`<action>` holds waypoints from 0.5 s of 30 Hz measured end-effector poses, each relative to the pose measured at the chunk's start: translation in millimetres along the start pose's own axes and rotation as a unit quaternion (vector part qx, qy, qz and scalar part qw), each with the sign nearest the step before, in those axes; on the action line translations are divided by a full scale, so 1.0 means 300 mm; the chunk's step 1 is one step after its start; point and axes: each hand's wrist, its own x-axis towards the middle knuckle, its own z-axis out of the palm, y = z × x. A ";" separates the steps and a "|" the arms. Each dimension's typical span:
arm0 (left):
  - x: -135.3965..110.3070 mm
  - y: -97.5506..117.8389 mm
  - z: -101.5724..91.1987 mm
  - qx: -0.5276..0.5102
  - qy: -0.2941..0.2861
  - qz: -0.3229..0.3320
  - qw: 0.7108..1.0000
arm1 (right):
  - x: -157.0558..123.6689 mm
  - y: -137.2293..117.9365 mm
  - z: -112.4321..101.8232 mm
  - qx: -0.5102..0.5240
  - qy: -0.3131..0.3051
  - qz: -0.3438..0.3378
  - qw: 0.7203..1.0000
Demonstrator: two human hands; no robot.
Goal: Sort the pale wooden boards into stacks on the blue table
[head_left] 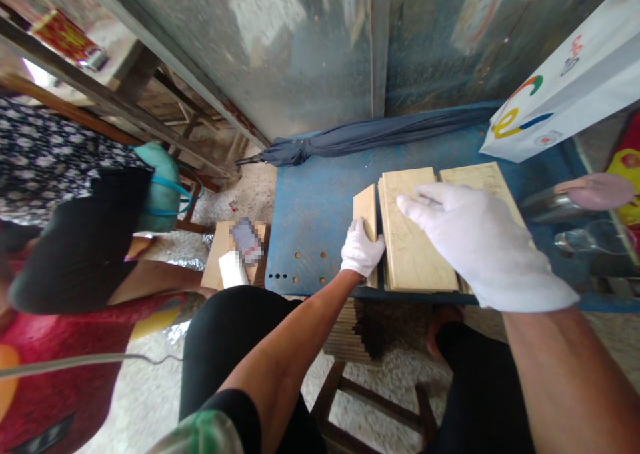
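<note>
The gloved left hand (361, 249) is lying half curled over the narrow boards (366, 204); whether it is gripping them, I cannot tell. The gloved right hand (475, 241) is hovering partly open over the middle board stack (417, 234), holding nothing visible. Another board stack (477, 173) is sitting beside it on the blue tabletop (305, 201). A folded umbrella (380, 134) is lying behind, and a white bag (575, 87) is showing coloured lettering, too partial to read, near a pink-lidded container (600, 191).
</note>
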 end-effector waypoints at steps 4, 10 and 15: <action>-0.019 0.009 0.045 -0.034 0.032 -0.008 0.999 | 0.004 0.004 0.011 -0.006 0.001 -0.003 1.000; -0.028 0.019 0.066 -0.065 0.062 0.016 0.996 | 0.012 0.005 0.028 -0.013 0.001 -0.019 1.000; -0.030 0.017 0.037 -0.049 0.077 0.033 0.995 | 0.009 -0.009 0.028 -0.030 -0.011 -0.004 0.999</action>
